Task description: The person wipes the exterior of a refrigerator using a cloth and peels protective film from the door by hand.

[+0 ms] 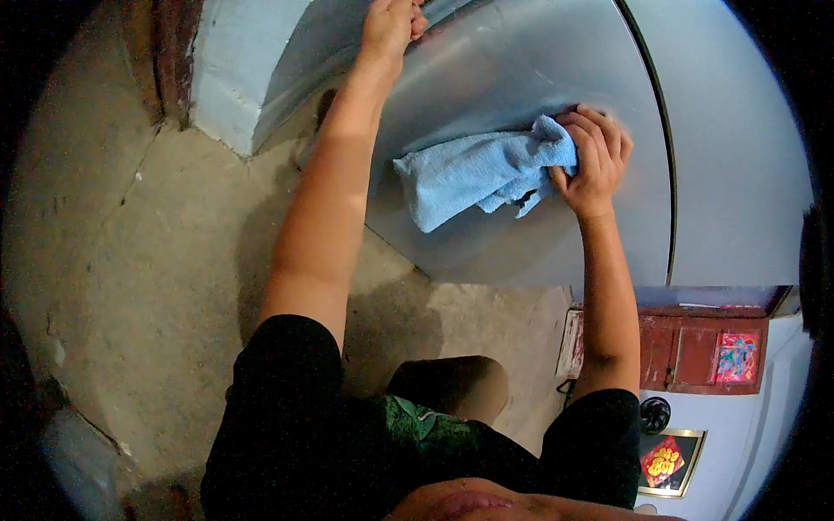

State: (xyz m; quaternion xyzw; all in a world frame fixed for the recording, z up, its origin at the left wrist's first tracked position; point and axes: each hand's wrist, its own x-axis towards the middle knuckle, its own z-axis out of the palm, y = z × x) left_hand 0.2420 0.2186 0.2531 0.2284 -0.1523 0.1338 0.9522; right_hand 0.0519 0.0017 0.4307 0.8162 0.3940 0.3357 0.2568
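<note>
My right hand (595,161) is closed on a bunched light blue cloth (473,174) and presses it against a smooth silver panel (521,74), which looks like a fridge door. The cloth's loose end trails to the left across the panel. At the top of the view my left hand (393,33) is raised, its fingers curled in by the panel's left edge. What it grips there, if anything, is hidden.
A dark seam (656,104) divides the panel from another silver section (738,148) at right. Left of it stands a pale wall corner (239,78) on a concrete floor (165,252). A red-brown door (686,347) and a framed picture (669,464) appear at lower right.
</note>
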